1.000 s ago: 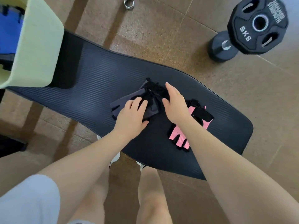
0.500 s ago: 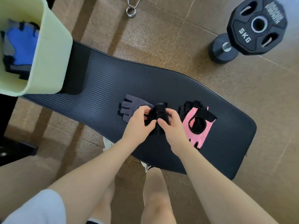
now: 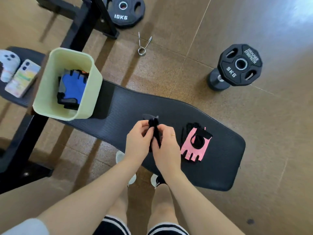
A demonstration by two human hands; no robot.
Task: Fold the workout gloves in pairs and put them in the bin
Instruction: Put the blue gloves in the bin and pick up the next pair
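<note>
Over the black bench pad (image 3: 218, 168), my left hand (image 3: 138, 143) and my right hand (image 3: 166, 148) together pinch a bunched dark grey-and-black glove pair (image 3: 154, 126), lifted off the pad. Most of the pair is hidden between my fingers. A pink-and-black glove pair (image 3: 194, 143) lies flat on the pad just right of my right hand. The pale yellow bin (image 3: 94, 82) stands on the pad's far left end, with a blue-and-grey glove pair (image 3: 72, 87) inside it.
A 5 kg dumbbell (image 3: 237, 67) stands on the brown floor to the right. A 10 kg plate (image 3: 124, 11), a spring collar (image 3: 143, 44) and a black rack frame (image 3: 81, 22) lie beyond the bin. Two phones (image 3: 17, 75) rest on another pad at far left.
The dark gloves lay spread on the pad; both hands have gathered them into a bundle and lifted them. My view has tilted up, showing the whole bin and more floor.
</note>
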